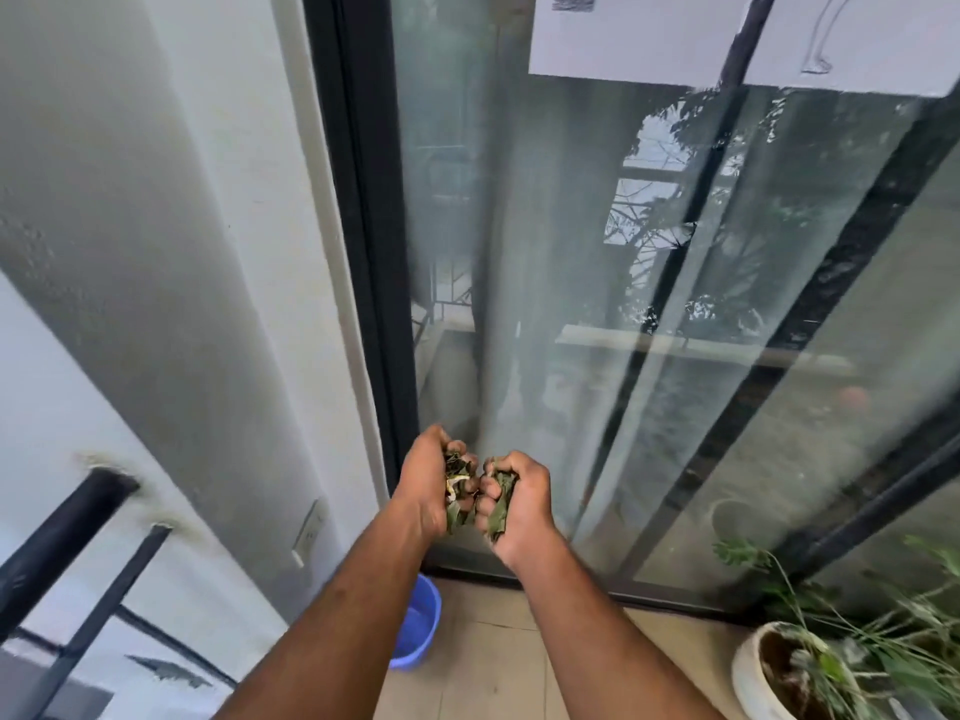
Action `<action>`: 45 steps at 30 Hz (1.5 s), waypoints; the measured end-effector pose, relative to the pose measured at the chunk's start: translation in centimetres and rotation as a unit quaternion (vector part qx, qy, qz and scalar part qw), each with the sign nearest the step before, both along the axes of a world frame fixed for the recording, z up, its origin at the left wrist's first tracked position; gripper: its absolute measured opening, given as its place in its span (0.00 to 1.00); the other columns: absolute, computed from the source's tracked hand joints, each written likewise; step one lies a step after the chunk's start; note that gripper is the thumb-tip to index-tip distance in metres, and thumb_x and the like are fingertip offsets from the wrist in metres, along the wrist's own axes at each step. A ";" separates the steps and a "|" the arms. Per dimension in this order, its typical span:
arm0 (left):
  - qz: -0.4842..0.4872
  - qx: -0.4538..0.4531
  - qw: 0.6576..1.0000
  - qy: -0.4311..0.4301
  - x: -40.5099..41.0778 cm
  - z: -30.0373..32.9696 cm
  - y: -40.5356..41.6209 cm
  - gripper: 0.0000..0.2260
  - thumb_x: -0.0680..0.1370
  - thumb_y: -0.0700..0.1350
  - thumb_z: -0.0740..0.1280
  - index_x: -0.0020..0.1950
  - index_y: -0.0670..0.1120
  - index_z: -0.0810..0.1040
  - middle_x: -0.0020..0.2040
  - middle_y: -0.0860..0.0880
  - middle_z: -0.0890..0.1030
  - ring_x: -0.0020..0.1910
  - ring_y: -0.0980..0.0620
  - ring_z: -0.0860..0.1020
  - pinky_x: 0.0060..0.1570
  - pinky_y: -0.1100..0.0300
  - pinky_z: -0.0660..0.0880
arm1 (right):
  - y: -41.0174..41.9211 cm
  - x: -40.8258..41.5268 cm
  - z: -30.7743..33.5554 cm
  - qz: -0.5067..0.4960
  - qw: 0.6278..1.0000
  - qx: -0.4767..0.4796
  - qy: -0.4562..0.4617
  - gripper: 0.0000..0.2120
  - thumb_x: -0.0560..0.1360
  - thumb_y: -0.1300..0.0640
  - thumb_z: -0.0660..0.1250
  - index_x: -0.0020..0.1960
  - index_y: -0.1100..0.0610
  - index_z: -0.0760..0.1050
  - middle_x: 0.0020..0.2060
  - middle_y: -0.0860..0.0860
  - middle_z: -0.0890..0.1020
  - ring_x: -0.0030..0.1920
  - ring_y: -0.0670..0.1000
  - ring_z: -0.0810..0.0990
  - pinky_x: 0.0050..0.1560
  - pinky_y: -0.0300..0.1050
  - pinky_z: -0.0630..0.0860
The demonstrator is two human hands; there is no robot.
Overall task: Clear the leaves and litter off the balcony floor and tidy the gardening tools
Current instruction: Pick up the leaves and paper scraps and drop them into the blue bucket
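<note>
Glass door (649,304) ahead, left hand (431,485), right hand (519,504) fingers clutching leaves (501,498)

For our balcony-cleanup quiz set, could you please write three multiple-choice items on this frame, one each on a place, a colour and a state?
1. Where does the bucket stand?
A. On the floor by the glass door's foot, under the left forearm
B. Beside the plant pot at the right
C. On the railing

2. What colour is the bucket?
A. Red
B. Blue
C. Black

3. What are the two hands doing?
A. Both hang open, holding nothing
B. Only the right hand holds something
C. Each grips a wad of leaves

Answers: 1 A, it shows on the tiles below the left forearm, far from the plant pot. 2 B, its wall is plainly blue. 3 C, the left hand and right hand have fingers curled round leaves.
</note>
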State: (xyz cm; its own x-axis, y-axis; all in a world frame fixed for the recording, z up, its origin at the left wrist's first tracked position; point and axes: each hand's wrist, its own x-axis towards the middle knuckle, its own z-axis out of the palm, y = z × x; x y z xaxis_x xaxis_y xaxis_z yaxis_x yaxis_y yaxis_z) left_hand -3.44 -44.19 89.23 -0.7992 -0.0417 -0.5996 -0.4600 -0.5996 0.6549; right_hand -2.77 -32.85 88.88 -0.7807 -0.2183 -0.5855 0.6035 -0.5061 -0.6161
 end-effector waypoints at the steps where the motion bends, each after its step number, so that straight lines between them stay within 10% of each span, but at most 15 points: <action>1: -0.001 -0.001 1.000 0.003 -0.6 0.0 -0.9 0.09 0.74 0.48 0.58 0.34 0.53 0.64 0.31 0.51 0.65 0.22 0.50 0.61 0.22 0.65 0.58 | -1.1 -0.6 -0.1 -0.002 1.000 -0.001 -0.002 0.12 0.75 0.56 0.58 0.33 0.52 0.67 0.25 0.49 0.65 0.19 0.48 0.62 0.20 0.36 0.60; 45: 0.090 0.011 0.995 -0.028 -8.8 -1.5 -9.9 0.06 0.73 0.45 0.57 0.36 0.51 0.64 0.33 0.47 0.64 0.24 0.47 0.64 0.20 0.63 0.64 | -10.6 -10.7 -2.7 0.068 0.997 0.021 -0.034 0.13 0.76 0.57 0.59 0.33 0.53 0.70 0.26 0.49 0.67 0.22 0.48 0.68 0.25 0.38 0.64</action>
State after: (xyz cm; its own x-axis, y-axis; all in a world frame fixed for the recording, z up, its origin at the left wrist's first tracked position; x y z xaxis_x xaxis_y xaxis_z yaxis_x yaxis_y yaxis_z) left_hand -12.24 -54.13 87.74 -0.7451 -0.1682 -0.6454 -0.3792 -0.6892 0.6174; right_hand -13.46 -43.45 86.15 -0.7040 -0.2933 -0.6468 0.7056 -0.3917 -0.5905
